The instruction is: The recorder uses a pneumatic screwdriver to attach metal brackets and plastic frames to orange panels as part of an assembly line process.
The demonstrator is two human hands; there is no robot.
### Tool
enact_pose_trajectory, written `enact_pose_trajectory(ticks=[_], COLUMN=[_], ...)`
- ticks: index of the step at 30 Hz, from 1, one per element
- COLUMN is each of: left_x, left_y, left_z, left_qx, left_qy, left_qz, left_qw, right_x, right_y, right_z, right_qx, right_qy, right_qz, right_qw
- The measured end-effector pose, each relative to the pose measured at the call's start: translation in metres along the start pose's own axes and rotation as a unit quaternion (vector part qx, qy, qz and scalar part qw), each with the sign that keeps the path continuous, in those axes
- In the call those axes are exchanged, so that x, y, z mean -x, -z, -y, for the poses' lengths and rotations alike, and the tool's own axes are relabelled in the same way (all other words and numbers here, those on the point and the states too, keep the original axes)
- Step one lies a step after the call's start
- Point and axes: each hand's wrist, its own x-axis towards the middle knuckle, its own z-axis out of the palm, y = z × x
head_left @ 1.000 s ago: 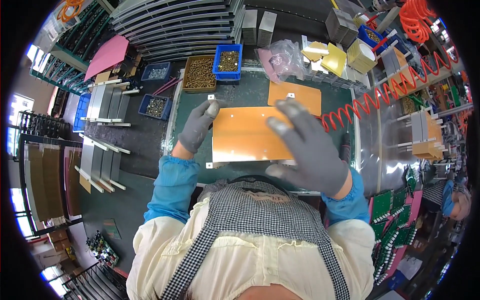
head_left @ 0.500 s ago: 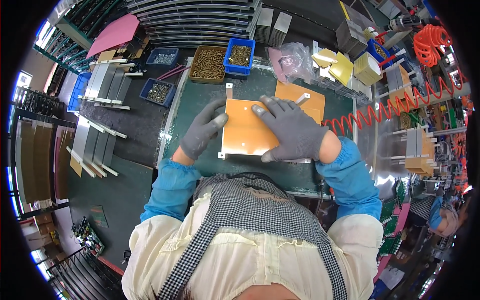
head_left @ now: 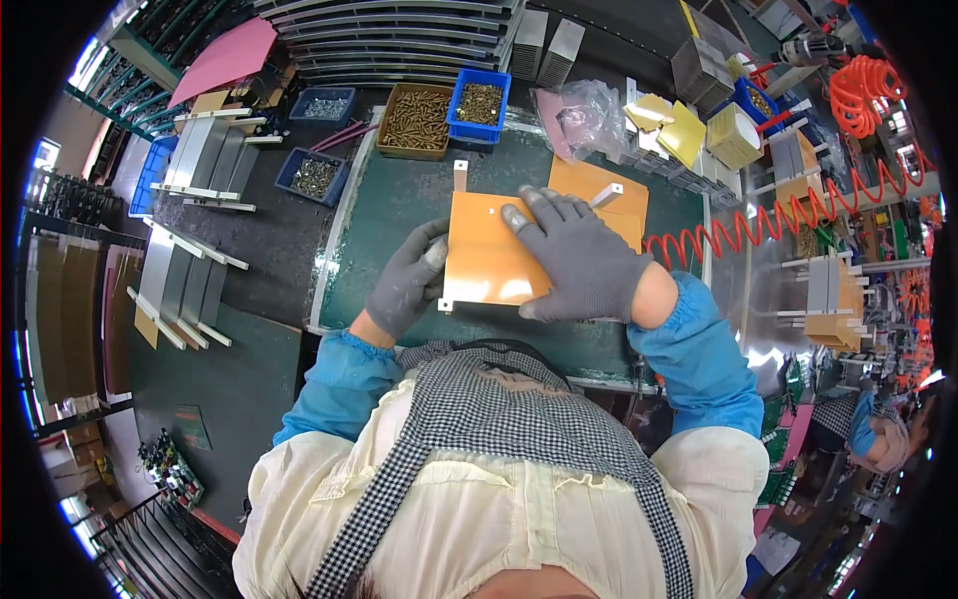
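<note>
A flat orange panel [head_left: 477, 262] with small holes lies across pale metal bars on the green worktop, their ends sticking out past its edges. My right hand [head_left: 586, 254], in a grey glove with worn fingertips, rests spread on the panel's right part, thumb toward its near edge. At the panel's left edge, my left hand [head_left: 407, 283], gloved alike, is closed with bent fingers and thumb against the edge; some fingertips are hidden. Behind the right hand lies another orange sheet [head_left: 599, 182], partly covered.
Along the worktop's back stand a brown box of brass-coloured fasteners [head_left: 415, 121] and a blue bin of small parts [head_left: 478, 106]. To their right are a clear plastic bag [head_left: 591, 120] and yellow pads [head_left: 683, 138]. A coiled red hose [head_left: 738, 232] crosses at right.
My left hand has slid slightly nearer to me along the panel's left edge. The panel has shifted a little, and my right hand stays spread on it.
</note>
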Motion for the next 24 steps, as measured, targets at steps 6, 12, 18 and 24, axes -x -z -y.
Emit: enact_pose_trajectory(ticks=[6, 12, 18, 24], left_x=[0.0, -0.001, -0.002, 0.0], left_y=[0.009, -0.001, -0.006, -0.003], left_z=[0.003, -0.005, -0.013, -0.013], left_qx=[-0.018, 0.024, 0.02, 0.023], left_qy=[0.001, 0.019, 0.039, 0.041], left_qz=[0.035, 0.02, 0.01, 0.052], left_qw=[0.999, 0.999, 0.999, 0.998], right_x=[-0.004, -0.002, 0.0, -0.002], right_y=[0.001, 0.004, 0.002, 0.003], right_z=[0.005, -0.001, 0.0, -0.002], right_qx=[-0.003, -0.012, -0.002, -0.006], right_qy=[-0.007, 0.005, -0.013, 0.001], right_qz=[0.012, 0.001, -0.004, -0.004], right_qw=[1.0, 1.0, 1.0, 1.0])
